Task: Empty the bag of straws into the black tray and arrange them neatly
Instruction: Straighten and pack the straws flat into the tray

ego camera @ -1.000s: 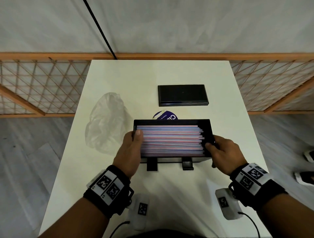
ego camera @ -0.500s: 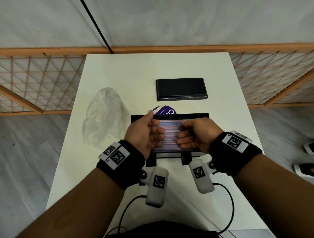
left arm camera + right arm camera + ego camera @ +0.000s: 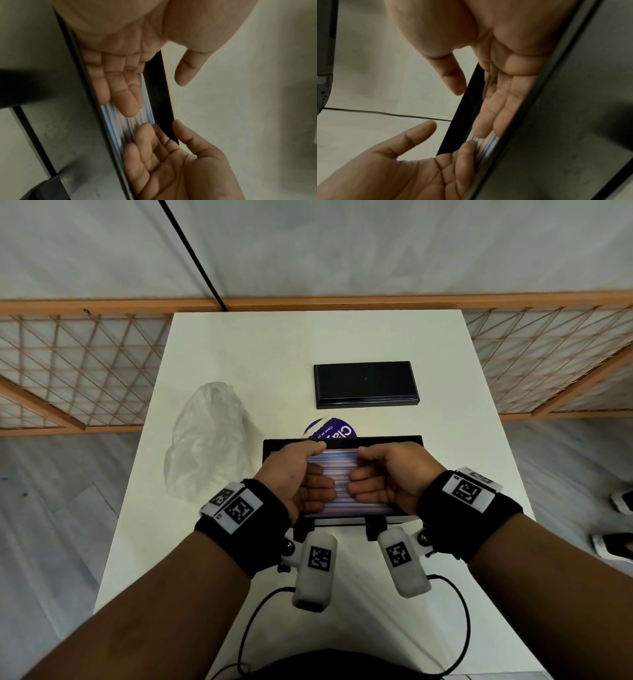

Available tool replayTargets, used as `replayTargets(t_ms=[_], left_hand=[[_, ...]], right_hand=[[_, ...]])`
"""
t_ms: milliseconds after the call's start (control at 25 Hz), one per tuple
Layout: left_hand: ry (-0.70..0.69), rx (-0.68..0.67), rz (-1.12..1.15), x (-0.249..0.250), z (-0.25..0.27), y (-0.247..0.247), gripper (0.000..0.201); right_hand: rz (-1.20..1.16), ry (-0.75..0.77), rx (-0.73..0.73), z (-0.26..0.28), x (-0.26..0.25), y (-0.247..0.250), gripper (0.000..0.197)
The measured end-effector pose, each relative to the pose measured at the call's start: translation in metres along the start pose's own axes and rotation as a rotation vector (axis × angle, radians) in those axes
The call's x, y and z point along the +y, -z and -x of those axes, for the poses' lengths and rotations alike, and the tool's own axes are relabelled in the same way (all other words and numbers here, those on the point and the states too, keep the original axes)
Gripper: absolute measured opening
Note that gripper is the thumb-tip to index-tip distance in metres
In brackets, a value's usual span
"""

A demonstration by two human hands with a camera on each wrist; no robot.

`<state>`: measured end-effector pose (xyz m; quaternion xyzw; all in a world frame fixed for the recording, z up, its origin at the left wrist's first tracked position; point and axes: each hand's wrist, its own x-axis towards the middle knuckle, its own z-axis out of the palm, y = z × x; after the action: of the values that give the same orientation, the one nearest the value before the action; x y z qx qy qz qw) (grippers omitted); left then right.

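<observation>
The black tray (image 3: 387, 438) sits on the white table near me, filled with striped straws (image 3: 339, 474) lying side by side, left to right. Both hands are over its middle, palms facing each other. My left hand (image 3: 301, 477) rests its straight fingers on the straws (image 3: 113, 121), thumb at the far rim (image 3: 159, 94). My right hand (image 3: 383, 477) mirrors it, with its fingers (image 3: 488, 121) flat on the straws (image 3: 488, 143). Neither hand grips anything. The hands hide the straws' ends. The empty clear bag (image 3: 209, 440) lies left of the tray.
A second flat black piece (image 3: 364, 385) lies farther back on the table. A purple round label (image 3: 330, 431) pokes out behind the tray. Wooden lattice fencing (image 3: 68, 364) runs past both sides of the table. Shoes (image 3: 616, 546) stand on the floor at the right.
A second ago each hand held a short end of the tray. Both have since moved inward onto the straws at the middle, and have barely shifted in the last half second.
</observation>
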<state>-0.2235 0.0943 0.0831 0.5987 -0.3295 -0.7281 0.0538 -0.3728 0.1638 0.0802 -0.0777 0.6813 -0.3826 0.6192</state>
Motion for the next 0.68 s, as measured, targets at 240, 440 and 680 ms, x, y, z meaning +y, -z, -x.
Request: replayTargets(t_ms=[240,440,680], left_hand=[[-0.003,0.019,-0.067,0.001,-0.001,-0.005,0.039],[-0.170,0.045,-0.098,0.004,0.012,-0.005,0.031],[-0.513,0.541,0.042,0.046,0.014,0.075,0.012]], right_hand=[[-0.075,0.015,-0.010,-0.003,0.000,-0.004,0.014],[-0.124,0.035,-0.016,-0.002,0.000,-0.007,0.010],[-0.192,0.154,-0.027,0.010,-0.010,0.003,0.023]])
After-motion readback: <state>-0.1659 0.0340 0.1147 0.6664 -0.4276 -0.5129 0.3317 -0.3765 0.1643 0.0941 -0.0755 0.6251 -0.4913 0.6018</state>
